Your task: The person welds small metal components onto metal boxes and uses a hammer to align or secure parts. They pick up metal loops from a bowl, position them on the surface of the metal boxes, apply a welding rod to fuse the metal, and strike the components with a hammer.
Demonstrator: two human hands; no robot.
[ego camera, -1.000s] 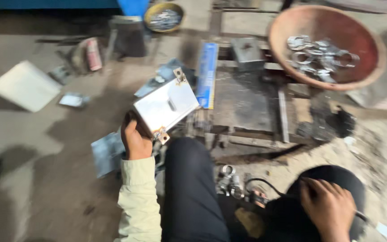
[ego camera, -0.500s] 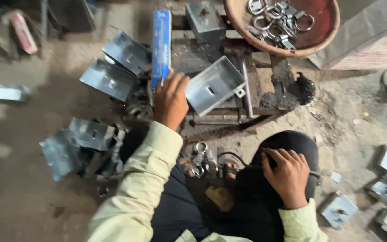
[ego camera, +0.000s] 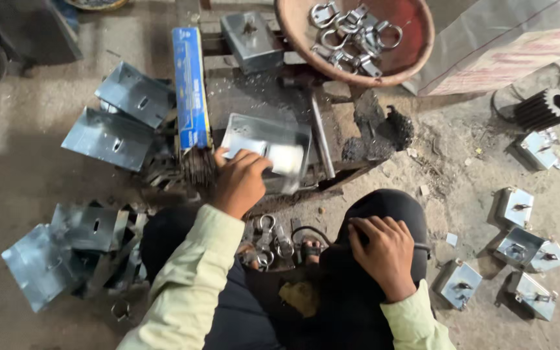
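My left hand [ego camera: 240, 183] grips the near edge of a shiny bent sheet-metal box [ego camera: 268, 150] that lies on the dark metal work block [ego camera: 254, 97] in front of me. My right hand [ego camera: 384, 254] rests flat on a black rounded object [ego camera: 384, 214] on my right knee, fingers spread over its top. Between my knees lie several metal ring clips [ego camera: 270, 236] on the ground.
A blue packet of welding rods [ego camera: 189, 87] lies left of the box. Bent metal sheets [ego camera: 115, 123] pile at the left, more [ego camera: 59, 253] at lower left. A red bowl [ego camera: 416, 55] of ring clips stands at the back. Finished small boxes [ego camera: 523, 249] and a gear [ego camera: 542, 109] lie right.
My left hand has brought the metal box from the left side of the floor onto the work block and laid it flat. My right hand stays on the black object.
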